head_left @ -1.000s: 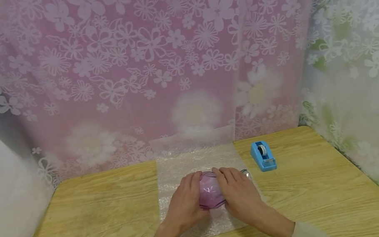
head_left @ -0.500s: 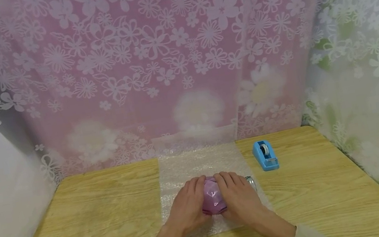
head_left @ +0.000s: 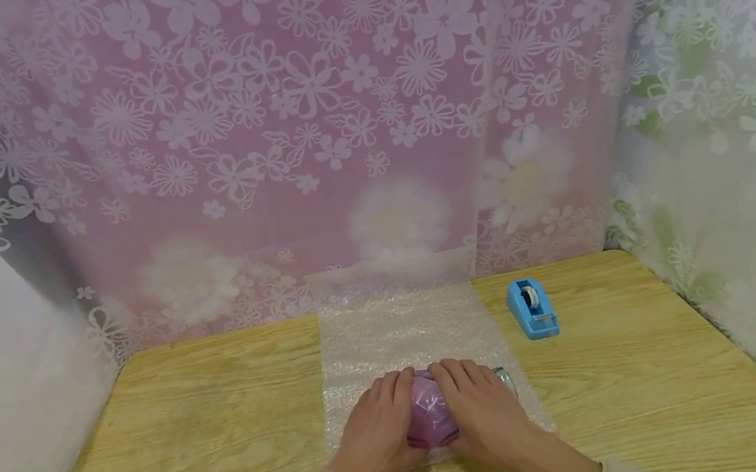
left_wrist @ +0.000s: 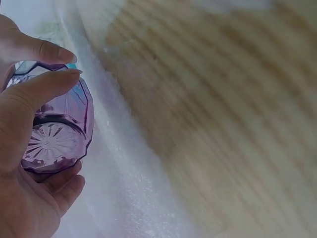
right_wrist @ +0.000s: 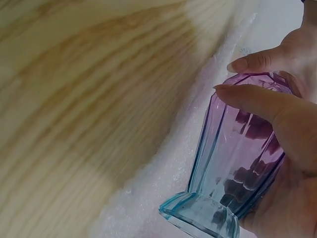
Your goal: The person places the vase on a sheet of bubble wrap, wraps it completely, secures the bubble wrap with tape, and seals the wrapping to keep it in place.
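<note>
A faceted glass vase, purple shading to pale blue, lies on its side across a sheet of bubble wrap. My left hand grips its purple end; in the left wrist view a starburst pattern shows on the glass base. My right hand holds the vase further right, thumb on the near side and fingers over the far side. Past that hand the pale blue flared end sticks out, clearest in the right wrist view. Both hands cover much of the glass.
A blue tape dispenser stands on the wooden table, right of the bubble wrap. The wrap's far end rises against the pink flowered curtain at the back. Further sheets hang on the left and right sides.
Both hands have drawn the vase toward the person along the bubble wrap, keeping their grip. The tape dispenser stays put; the head view has shifted slightly.
</note>
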A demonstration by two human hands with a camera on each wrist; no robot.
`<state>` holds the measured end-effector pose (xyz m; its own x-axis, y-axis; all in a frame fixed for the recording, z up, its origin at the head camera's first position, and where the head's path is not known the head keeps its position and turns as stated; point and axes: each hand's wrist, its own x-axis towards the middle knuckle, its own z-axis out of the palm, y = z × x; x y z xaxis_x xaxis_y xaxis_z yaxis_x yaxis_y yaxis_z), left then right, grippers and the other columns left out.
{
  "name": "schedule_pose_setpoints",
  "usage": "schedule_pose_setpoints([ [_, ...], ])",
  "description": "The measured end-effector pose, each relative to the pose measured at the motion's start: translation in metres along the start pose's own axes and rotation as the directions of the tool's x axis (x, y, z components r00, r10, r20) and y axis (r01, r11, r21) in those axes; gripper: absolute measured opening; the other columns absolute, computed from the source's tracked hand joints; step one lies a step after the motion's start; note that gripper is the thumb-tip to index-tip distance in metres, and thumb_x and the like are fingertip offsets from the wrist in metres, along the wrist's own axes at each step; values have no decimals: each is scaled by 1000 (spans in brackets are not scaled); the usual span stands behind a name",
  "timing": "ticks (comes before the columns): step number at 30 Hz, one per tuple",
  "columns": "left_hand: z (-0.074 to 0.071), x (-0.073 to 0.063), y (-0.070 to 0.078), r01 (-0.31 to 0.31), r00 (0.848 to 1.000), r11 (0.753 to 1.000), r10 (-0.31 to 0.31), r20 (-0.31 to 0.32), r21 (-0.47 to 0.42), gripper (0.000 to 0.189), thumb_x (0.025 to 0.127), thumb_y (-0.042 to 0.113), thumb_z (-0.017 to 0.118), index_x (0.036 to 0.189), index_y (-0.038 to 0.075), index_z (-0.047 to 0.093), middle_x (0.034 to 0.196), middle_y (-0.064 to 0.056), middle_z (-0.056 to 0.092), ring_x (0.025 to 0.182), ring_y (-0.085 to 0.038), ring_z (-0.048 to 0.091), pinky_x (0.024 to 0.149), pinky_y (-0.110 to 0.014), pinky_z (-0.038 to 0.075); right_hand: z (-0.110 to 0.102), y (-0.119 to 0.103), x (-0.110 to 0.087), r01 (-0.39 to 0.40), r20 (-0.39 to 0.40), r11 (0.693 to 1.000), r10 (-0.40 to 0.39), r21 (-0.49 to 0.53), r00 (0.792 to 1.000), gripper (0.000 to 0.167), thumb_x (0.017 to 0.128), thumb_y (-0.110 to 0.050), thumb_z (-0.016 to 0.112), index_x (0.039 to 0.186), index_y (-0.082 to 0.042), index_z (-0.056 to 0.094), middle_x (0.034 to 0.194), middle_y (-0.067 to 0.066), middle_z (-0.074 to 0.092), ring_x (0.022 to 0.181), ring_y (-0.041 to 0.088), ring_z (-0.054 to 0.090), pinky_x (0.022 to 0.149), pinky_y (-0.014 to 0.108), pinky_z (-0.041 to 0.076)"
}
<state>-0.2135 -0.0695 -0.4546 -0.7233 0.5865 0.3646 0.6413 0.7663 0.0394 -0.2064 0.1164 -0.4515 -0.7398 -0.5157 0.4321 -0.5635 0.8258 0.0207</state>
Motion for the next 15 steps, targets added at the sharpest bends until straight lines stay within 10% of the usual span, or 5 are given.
schedule_pose_setpoints([
  [15,10,-12,4,34,998,999,-33,-44,6,100,62,50,84,135,-1,39,117,-14,54,102,-26,57,85,-38,50,3,-4,-3,32,60,999,-31,-9,998,86,58,-37,87,126,-1,48,116,13,54,106,29,52,89,44,45],
])
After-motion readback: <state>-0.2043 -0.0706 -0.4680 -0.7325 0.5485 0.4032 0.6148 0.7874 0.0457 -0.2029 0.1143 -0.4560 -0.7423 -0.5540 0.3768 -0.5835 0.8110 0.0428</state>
